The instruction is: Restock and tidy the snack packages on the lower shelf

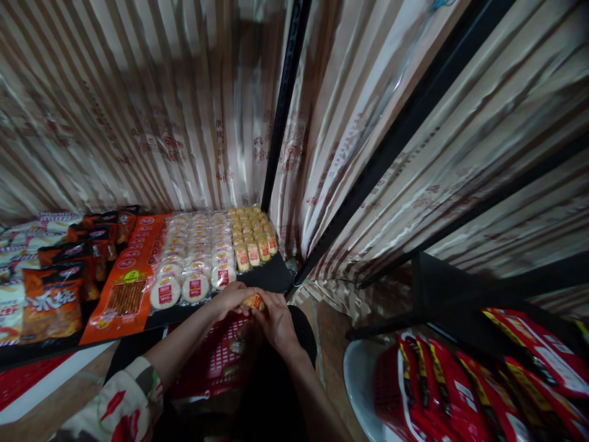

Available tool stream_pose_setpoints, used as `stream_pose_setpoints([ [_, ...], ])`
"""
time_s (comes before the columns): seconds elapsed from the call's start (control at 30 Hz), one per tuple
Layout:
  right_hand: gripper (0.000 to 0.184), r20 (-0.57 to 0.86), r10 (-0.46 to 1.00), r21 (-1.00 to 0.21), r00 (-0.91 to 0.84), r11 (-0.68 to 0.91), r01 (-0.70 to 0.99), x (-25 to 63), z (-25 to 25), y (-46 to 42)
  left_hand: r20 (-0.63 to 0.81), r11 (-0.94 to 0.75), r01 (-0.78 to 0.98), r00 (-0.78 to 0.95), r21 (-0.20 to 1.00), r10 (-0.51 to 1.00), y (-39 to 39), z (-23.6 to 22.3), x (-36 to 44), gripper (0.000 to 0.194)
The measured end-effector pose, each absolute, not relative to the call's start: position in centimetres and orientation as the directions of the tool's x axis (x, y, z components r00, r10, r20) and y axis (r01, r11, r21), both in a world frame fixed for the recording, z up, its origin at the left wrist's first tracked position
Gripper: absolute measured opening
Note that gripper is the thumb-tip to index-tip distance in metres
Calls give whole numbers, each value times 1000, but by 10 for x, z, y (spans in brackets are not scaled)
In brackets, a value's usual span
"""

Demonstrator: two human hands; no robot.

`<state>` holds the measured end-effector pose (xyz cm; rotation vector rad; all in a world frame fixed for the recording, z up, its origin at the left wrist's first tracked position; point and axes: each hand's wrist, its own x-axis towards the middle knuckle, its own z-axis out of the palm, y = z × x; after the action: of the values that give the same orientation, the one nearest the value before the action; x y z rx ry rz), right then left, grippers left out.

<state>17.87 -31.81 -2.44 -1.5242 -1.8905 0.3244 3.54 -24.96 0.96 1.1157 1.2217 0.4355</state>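
Note:
My left hand [234, 297] and my right hand [277, 320] meet at the shelf's front edge. Their fingers close around a small wrapped snack [254, 301], yellow with a red label. Just beyond stand rows of similar yellow wrapped snacks [252, 236] at the shelf's right end. To their left lie rows of round white wrapped crackers [196, 285] with red labels. Under my forearms is a red plastic basket [214, 353] with a few small packets in it, dim and partly hidden by my arms.
Farther left on the black shelf [271, 273] are a flat orange snack packet [124, 294] and orange-and-black bags [53, 304]. Black posts [288, 92] rise before a striped curtain [184, 110]. At lower right, red bags [455, 387] fill a basket beside a white basin [361, 380].

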Motion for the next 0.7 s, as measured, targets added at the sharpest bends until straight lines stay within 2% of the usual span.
stream_pose_setpoints([
  [0.13, 40, 375, 926, -559, -38, 259, 788, 180, -29, -312, -468, 393, 267, 344, 880, 814, -244, 12, 43, 31],
  [0.27, 35, 428, 899, -571, 95, 187, 799, 181, -35, -302, -416, 362, 214, 323, 907, 850, -238, 11, 53, 28],
  [0.47, 33, 475, 852, -584, 221, 117, 803, 185, -44, -286, -398, 369, 158, 237, 916, 886, -230, 10, 71, 10],
  [0.57, 33, 455, 839, -607, 298, 48, 793, 186, -46, -277, -373, 357, 110, 199, 927, 906, -226, 10, 78, 6],
  [0.7, 37, 380, 823, -692, 423, -51, 720, 184, -48, -264, -326, 324, 42, 179, 945, 928, -218, 7, 87, 13],
])
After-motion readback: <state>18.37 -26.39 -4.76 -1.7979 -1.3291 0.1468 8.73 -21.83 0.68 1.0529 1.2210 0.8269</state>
